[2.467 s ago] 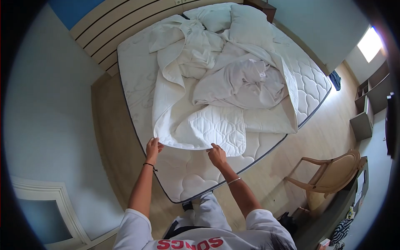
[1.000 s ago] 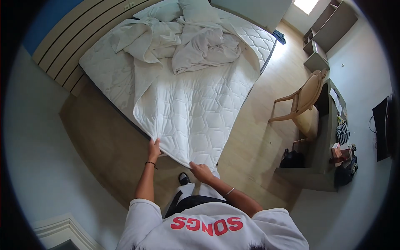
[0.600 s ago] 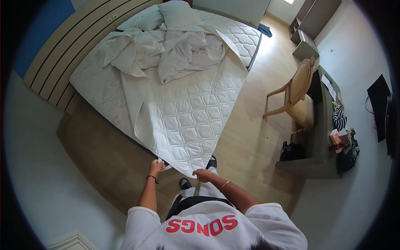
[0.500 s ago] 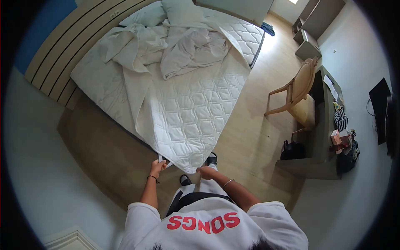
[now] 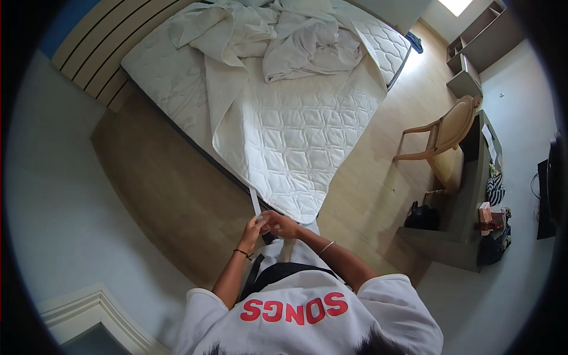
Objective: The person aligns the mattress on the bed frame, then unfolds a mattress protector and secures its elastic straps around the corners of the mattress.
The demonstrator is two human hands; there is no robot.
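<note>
A white quilted mattress pad [image 5: 299, 133] lies over the mattress [image 5: 171, 89], its near corner hanging past the bed's edge towards me. From that corner a narrow white elastic strap [image 5: 255, 201] runs down to my hands. My left hand [image 5: 251, 232] is closed on the strap. Right beside it, my right hand [image 5: 281, 225] has its fingers bent around the strap close to the left fingertips; their exact hold is partly hidden. Both hands are in front of my waist, just below the pad's corner.
A crumpled white duvet [image 5: 310, 50] lies on the far half of the bed. To the right stand a wooden chair [image 5: 441, 139] and a desk [image 5: 438, 244] with several items. A black bag [image 5: 422, 216] sits by the desk. A slatted headboard [image 5: 112, 44] is at the left.
My right hand has let go of the pad's corner and moved left to meet my left hand at the strap. The view has shifted, so the bed appears higher and further right.
</note>
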